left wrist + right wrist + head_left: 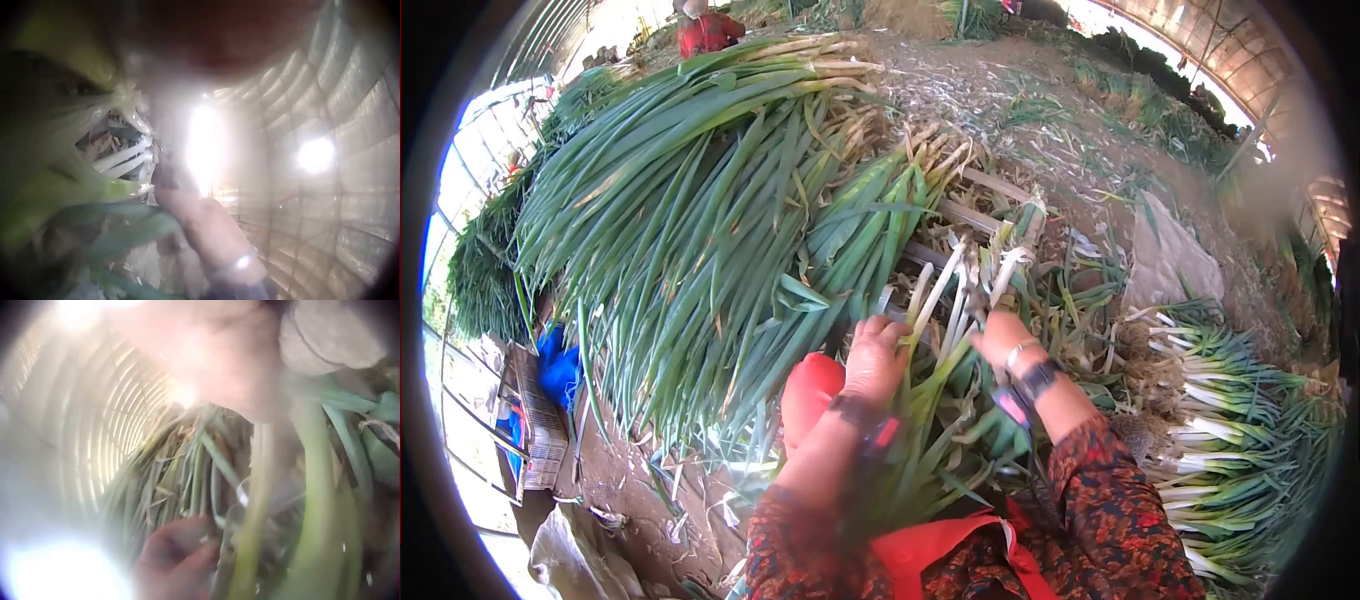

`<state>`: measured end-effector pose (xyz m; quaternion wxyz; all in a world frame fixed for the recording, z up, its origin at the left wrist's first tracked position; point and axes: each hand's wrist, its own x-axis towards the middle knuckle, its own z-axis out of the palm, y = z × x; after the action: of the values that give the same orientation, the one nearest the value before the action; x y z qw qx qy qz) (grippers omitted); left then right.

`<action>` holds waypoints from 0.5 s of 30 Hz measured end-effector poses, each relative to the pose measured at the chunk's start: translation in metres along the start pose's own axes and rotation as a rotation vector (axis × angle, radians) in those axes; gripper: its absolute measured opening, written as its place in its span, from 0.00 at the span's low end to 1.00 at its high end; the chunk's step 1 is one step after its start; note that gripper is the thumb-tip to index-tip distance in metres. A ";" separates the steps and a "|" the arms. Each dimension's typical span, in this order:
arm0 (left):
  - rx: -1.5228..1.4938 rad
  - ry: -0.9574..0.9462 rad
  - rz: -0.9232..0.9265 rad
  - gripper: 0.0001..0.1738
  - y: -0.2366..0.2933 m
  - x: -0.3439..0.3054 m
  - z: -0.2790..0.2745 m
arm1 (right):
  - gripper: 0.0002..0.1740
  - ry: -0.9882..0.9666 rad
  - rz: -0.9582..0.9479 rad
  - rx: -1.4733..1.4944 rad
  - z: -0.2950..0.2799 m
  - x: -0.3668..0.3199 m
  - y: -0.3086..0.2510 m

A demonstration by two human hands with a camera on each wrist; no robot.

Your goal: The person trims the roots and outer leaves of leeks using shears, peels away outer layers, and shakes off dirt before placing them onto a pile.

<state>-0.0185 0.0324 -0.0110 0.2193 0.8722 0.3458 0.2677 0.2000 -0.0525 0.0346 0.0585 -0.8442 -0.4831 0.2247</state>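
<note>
My left hand (875, 358) is close beside pale green-onion stalks (920, 305), its fingers bent in the right wrist view, where the left hand (178, 553) shows low down. I cannot tell whether it grips a stalk. Fingers of my right hand (1008, 345) curl round a small dark object (976, 303), next to white stalks (955, 300). The left wrist view has the right hand (209, 228) with this dark object (165, 177) at its fingertips, by white stalk ends (128, 156). Long green onions (312, 506) hang below the blurred right hand in the right wrist view.
A big heap of green onions (670, 220) fills the left. Trimmed onions with white stems (1210, 430) lie in bunches at right. Wooden slats (970, 215) stand ahead; a pale sheet (1170, 250) lies beyond. Another person (705, 33) is at the back. Peelings litter the ground.
</note>
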 end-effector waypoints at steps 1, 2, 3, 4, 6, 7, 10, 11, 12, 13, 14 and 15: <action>-0.023 -0.065 0.000 0.19 -0.001 0.001 0.003 | 0.23 -0.046 -0.070 -0.044 -0.003 -0.019 -0.003; -0.047 -0.127 0.000 0.18 0.000 0.003 0.004 | 0.23 -0.043 -0.108 -0.116 0.005 -0.027 0.002; 0.001 -0.160 -0.005 0.18 0.004 0.004 0.009 | 0.23 -0.024 -0.139 -0.107 0.009 -0.027 0.005; 0.046 -0.213 -0.060 0.18 0.008 0.006 0.013 | 0.24 -0.005 -0.169 -0.094 0.013 -0.028 0.008; 0.149 -0.312 -0.158 0.18 0.011 0.015 0.021 | 0.23 0.070 -0.098 -0.015 0.021 -0.009 0.014; 0.209 -0.297 -0.177 0.17 0.006 0.020 0.030 | 0.23 0.086 -0.088 -0.023 0.023 -0.005 0.014; 0.287 -0.461 -0.296 0.16 -0.004 0.033 0.038 | 0.23 0.096 -0.142 -0.041 0.033 -0.023 0.018; 0.266 -0.489 -0.320 0.19 0.000 0.036 0.031 | 0.23 0.116 -0.129 -0.035 0.031 -0.022 0.023; 0.231 -0.517 -0.324 0.20 -0.001 0.043 0.031 | 0.23 0.134 -0.114 -0.030 0.032 -0.020 0.030; 0.197 -0.547 -0.330 0.20 -0.003 0.051 0.031 | 0.23 0.149 -0.099 -0.023 0.035 -0.018 0.037; 0.165 -0.574 -0.341 0.20 -0.003 0.054 0.029 | 0.23 0.162 -0.089 -0.014 0.032 -0.022 0.033; 0.119 -0.521 -0.353 0.19 0.001 0.053 0.026 | 0.23 0.082 -0.045 0.061 0.024 -0.028 0.032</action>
<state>0.0305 0.0651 -0.0132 0.2920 0.8493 0.4390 -0.0277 0.2022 -0.0961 0.0119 0.1090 -0.8396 -0.4919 0.2031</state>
